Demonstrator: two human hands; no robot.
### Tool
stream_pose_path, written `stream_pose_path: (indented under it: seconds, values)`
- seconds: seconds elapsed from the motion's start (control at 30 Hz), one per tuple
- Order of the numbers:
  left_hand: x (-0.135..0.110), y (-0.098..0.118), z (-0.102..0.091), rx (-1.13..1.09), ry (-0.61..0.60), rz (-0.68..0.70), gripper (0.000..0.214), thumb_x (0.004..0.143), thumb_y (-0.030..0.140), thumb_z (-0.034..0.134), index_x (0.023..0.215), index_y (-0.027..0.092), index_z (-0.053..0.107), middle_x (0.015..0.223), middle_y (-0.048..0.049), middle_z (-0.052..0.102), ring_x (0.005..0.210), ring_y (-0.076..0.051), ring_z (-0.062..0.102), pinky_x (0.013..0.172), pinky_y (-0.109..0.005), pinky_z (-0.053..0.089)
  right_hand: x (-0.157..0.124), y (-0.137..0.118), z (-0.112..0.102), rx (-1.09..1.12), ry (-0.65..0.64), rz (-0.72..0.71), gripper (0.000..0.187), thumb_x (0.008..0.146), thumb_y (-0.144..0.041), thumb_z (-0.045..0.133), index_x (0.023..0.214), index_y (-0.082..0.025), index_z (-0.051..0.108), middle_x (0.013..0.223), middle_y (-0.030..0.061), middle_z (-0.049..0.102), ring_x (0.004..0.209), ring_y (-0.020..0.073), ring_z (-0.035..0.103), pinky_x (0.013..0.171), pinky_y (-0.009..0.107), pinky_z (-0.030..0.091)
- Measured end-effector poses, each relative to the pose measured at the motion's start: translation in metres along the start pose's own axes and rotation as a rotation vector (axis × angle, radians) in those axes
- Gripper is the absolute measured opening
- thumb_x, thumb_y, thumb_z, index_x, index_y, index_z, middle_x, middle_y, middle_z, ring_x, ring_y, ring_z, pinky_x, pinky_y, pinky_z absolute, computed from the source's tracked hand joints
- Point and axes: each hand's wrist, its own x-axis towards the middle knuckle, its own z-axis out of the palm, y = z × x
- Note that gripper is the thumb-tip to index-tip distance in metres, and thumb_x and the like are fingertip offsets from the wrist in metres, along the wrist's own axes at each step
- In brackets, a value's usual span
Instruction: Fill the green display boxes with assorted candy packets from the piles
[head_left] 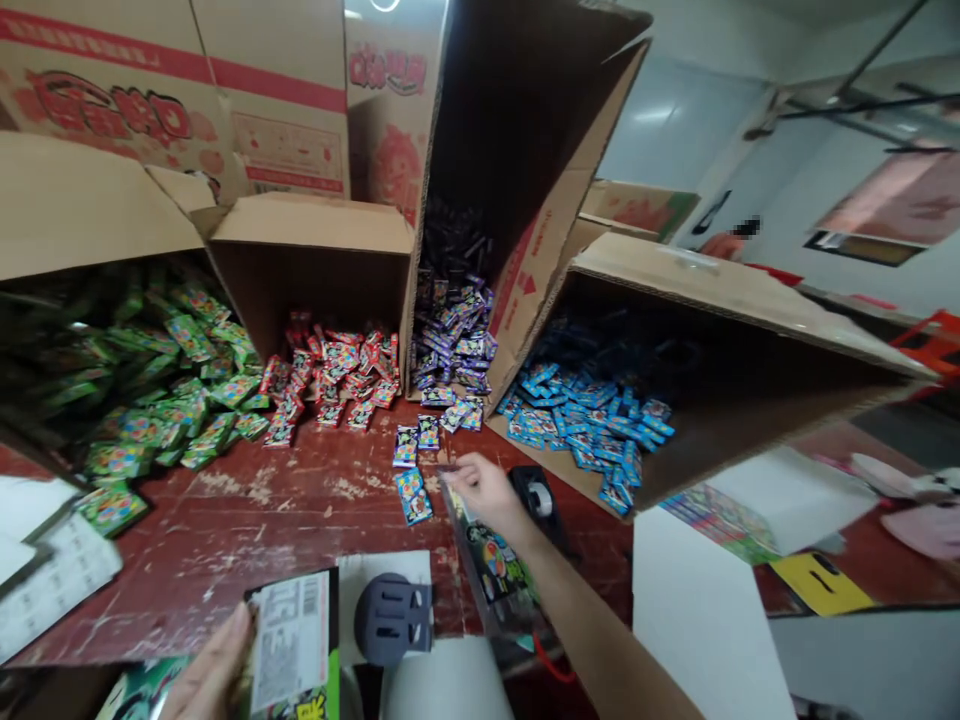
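My right hand (484,488) reaches forward over the worn red table (247,520), fingers pinched on the top of a clear printed bag (491,570) that hangs below it. A few loose small packets (412,495) lie just left of that hand. At the bottom edge my left hand (214,670) grips a dark box with a white label (292,645). Ahead, tipped cardboard boxes spill small packets: green ones (150,400), red ones (330,375), purple ones (454,345) and blue ones (585,415).
A tape dispenser (538,497) sits right of my right hand. A dark grey plastic device (394,617) lies on white paper near the table's front. Printed sheets (52,585) lie at the left. A white box (697,610) stands at the right. More cartons (172,90) are stacked behind.
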Motion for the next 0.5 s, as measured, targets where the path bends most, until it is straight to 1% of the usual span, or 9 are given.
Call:
stream_pose_path:
  seconds: [0.07, 0.1, 0.13, 0.2, 0.27, 0.33, 0.37, 0.43, 0.5]
  values:
    - [-0.015, 0.007, 0.012, -0.140, -0.029, -0.098, 0.048, 0.044, 0.044, 0.086, 0.083, 0.022, 0.069, 0.097, -0.0025, 0.076, 0.121, -0.032, 0.052, 0.103, -0.042, 0.042, 0.001, 0.004, 0.036, -0.028, -0.038, 0.033, 0.043, 0.052, -0.029, 0.082, 0.087, -0.019, 0.059, 0.083, 0.0038, 0.064, 0.077, 0.0200, 0.061, 0.071, 0.031, 0.048]
    - [-0.021, 0.009, 0.017, -0.199, -0.041, -0.130, 0.052, 0.040, 0.043, 0.088, 0.084, 0.022, 0.070, 0.098, -0.0023, 0.076, 0.118, -0.031, 0.055, 0.100, -0.038, 0.046, 0.003, 0.008, 0.051, -0.037, -0.050, 0.050, 0.045, 0.048, -0.026, 0.084, 0.084, -0.018, 0.059, 0.083, 0.0037, 0.064, 0.079, 0.0206, 0.060, 0.071, 0.031, 0.047]
    - [-0.026, 0.011, 0.021, -0.248, -0.045, -0.147, 0.056, 0.035, 0.041, 0.090, 0.084, 0.021, 0.070, 0.097, -0.0017, 0.076, 0.115, -0.030, 0.058, 0.094, -0.033, 0.050, 0.006, 0.013, 0.062, -0.039, -0.061, 0.065, 0.043, 0.046, -0.023, 0.084, 0.080, -0.018, 0.058, 0.081, 0.0033, 0.063, 0.080, 0.0212, 0.060, 0.071, 0.031, 0.046]
    - [-0.030, 0.011, 0.024, -0.308, -0.049, -0.151, 0.058, 0.032, 0.038, 0.092, 0.083, 0.022, 0.071, 0.093, 0.0008, 0.077, 0.108, -0.024, 0.063, 0.078, -0.020, 0.055, 0.011, 0.024, 0.073, -0.019, -0.083, 0.081, 0.034, 0.050, -0.021, 0.082, 0.071, -0.017, 0.055, 0.073, 0.0019, 0.062, 0.076, 0.0210, 0.060, 0.068, 0.031, 0.046]
    - [-0.028, 0.008, 0.022, -0.336, -0.076, -0.152, 0.054, 0.037, 0.036, 0.092, 0.084, 0.022, 0.071, 0.091, 0.0031, 0.078, 0.101, -0.018, 0.067, 0.068, -0.011, 0.054, 0.014, 0.034, 0.069, 0.041, -0.120, 0.078, 0.026, 0.060, -0.024, 0.077, 0.070, -0.017, 0.053, 0.067, 0.0007, 0.061, 0.069, 0.0190, 0.061, 0.062, 0.029, 0.046]
    - [-0.024, 0.004, 0.021, -0.347, -0.144, -0.168, 0.050, 0.046, 0.033, 0.090, 0.090, 0.021, 0.072, 0.092, 0.0016, 0.078, 0.097, -0.016, 0.068, 0.070, -0.011, 0.053, 0.011, 0.040, 0.056, 0.130, -0.168, 0.061, 0.026, 0.067, -0.032, 0.072, 0.079, -0.018, 0.054, 0.072, 0.0011, 0.064, 0.064, 0.0172, 0.062, 0.055, 0.027, 0.047]
    - [-0.023, 0.002, 0.022, -0.350, -0.182, -0.167, 0.048, 0.050, 0.032, 0.089, 0.094, 0.021, 0.071, 0.094, 0.0001, 0.077, 0.096, -0.016, 0.069, 0.073, -0.012, 0.053, 0.007, 0.041, 0.048, 0.175, -0.191, 0.049, 0.031, 0.068, -0.037, 0.071, 0.086, -0.018, 0.054, 0.076, 0.0016, 0.065, 0.063, 0.0168, 0.063, 0.052, 0.026, 0.047]
    - [-0.023, 0.000, 0.026, -0.362, -0.239, -0.143, 0.042, 0.057, 0.029, 0.086, 0.095, 0.019, 0.071, 0.095, -0.0020, 0.077, 0.094, -0.016, 0.070, 0.077, -0.015, 0.054, -0.005, 0.038, 0.030, 0.251, -0.214, 0.019, 0.043, 0.065, -0.044, 0.073, 0.093, -0.019, 0.052, 0.084, 0.0027, 0.067, 0.066, 0.0172, 0.065, 0.055, 0.027, 0.050]
    - [-0.027, -0.001, 0.033, -0.370, -0.297, -0.114, 0.034, 0.062, 0.028, 0.083, 0.093, 0.019, 0.072, 0.092, -0.0018, 0.078, 0.090, -0.016, 0.071, 0.076, -0.016, 0.054, -0.018, 0.027, 0.013, 0.358, -0.202, -0.016, 0.045, 0.061, -0.046, 0.077, 0.088, -0.019, 0.054, 0.084, 0.0032, 0.067, 0.074, 0.0182, 0.066, 0.067, 0.029, 0.053]
